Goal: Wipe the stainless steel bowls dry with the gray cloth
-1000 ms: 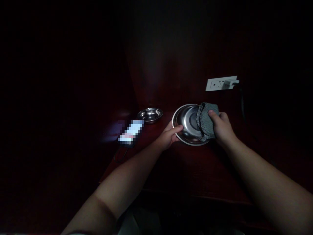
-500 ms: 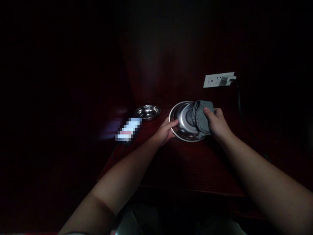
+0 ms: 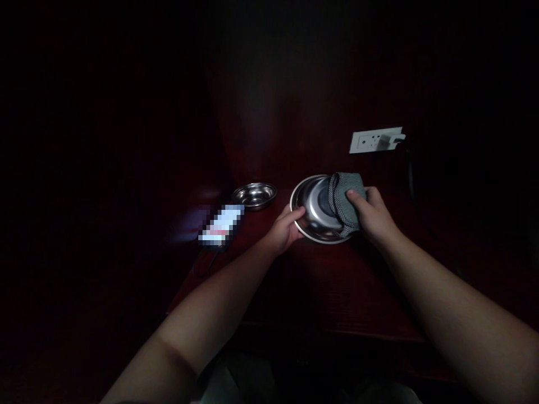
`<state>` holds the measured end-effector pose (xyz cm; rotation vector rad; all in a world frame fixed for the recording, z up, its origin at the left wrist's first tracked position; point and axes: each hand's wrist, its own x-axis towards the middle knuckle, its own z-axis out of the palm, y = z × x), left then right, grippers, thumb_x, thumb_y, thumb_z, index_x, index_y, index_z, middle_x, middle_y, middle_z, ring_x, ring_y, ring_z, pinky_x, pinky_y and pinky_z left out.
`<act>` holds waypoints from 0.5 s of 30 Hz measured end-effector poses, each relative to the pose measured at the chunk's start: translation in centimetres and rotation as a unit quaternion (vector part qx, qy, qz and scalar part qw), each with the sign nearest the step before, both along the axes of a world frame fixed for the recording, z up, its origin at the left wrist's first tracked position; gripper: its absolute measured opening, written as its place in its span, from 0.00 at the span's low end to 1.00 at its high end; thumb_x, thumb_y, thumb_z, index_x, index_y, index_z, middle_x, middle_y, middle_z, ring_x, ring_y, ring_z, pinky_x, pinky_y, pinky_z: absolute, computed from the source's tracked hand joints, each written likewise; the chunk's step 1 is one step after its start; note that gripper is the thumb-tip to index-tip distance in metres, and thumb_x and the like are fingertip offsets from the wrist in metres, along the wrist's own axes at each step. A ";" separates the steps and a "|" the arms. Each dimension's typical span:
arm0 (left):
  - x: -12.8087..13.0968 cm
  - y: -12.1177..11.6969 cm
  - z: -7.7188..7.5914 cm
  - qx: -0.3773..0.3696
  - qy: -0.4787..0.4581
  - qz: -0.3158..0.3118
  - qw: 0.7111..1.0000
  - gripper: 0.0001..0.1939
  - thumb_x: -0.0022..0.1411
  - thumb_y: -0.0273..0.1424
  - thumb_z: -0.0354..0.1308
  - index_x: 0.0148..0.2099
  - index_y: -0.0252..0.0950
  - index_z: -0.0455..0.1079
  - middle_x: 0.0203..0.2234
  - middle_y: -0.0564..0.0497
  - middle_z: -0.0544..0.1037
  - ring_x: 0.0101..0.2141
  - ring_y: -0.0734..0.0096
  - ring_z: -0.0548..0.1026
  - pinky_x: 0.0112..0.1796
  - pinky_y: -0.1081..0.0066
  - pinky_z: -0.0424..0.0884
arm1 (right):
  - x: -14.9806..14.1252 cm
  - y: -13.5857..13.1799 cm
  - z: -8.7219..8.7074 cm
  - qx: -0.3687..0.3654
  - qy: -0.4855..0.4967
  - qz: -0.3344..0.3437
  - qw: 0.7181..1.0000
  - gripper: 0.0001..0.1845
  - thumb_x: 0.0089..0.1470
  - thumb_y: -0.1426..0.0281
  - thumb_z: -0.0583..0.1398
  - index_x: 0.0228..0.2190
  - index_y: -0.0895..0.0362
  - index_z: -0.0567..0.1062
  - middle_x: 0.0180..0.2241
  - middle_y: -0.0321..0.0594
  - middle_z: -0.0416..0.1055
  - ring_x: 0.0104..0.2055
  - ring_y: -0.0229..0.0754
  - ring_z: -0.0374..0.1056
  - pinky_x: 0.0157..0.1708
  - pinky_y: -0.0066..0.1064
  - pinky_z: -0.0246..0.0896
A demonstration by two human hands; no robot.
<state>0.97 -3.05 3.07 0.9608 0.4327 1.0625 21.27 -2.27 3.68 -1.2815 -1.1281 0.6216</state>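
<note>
A shiny metal bowl [image 3: 314, 216] is held up above the dark red table, its inside facing me. My left hand [image 3: 288, 229] grips its left rim, thumb inside and fingers behind. A folded grey-green cloth [image 3: 346, 199] with a dark speckled edge covers the right part of the bowl. My right hand [image 3: 373, 216] is closed on this cloth, thumb on top, pressing it against the bowl's right side. The right fingers behind the cloth are mostly hidden.
A second metal bowl [image 3: 254, 196] stands at the back left of the table [image 3: 328, 297]. Closer in lies a phone [image 3: 222, 225] with a lit, blurred screen and a cable. A white socket panel [image 3: 370, 140] with a plug is on the back wall. Surroundings are very dark.
My right hand and the cloth have shifted slightly left over the bowl. The left hand keeps its hold on the rim, and the view has tilted a little.
</note>
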 end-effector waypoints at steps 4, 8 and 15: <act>0.0 -0.1 0.3 -0.003 0.000 0.007 1.000 0.20 0.52 0.34 0.62 0.46 0.36 0.63 0.39 0.46 0.75 0.39 0.62 0.76 0.41 0.58 0.72 | 0.0 0.0 -0.1 0.036 -0.005 0.015 0.999 0.21 0.44 0.52 0.62 0.35 0.52 0.64 0.35 0.37 0.68 0.39 0.43 0.67 0.35 0.35 0.65; 0.0 -0.2 0.4 -0.004 -0.002 0.007 1.000 0.21 0.52 0.34 0.61 0.48 0.36 0.63 0.38 0.46 0.75 0.38 0.62 0.76 0.41 0.59 0.73 | 0.0 0.0 -0.2 0.028 -0.009 0.018 0.999 0.20 0.44 0.53 0.62 0.34 0.52 0.64 0.35 0.36 0.69 0.37 0.43 0.67 0.34 0.34 0.65; 0.1 0.0 0.3 0.004 0.001 0.003 1.000 0.20 0.52 0.33 0.61 0.48 0.36 0.62 0.38 0.47 0.75 0.38 0.63 0.77 0.41 0.60 0.73 | 0.1 0.0 -0.1 0.004 -0.009 0.005 1.000 0.20 0.44 0.53 0.62 0.33 0.51 0.64 0.33 0.36 0.70 0.36 0.45 0.68 0.35 0.37 0.65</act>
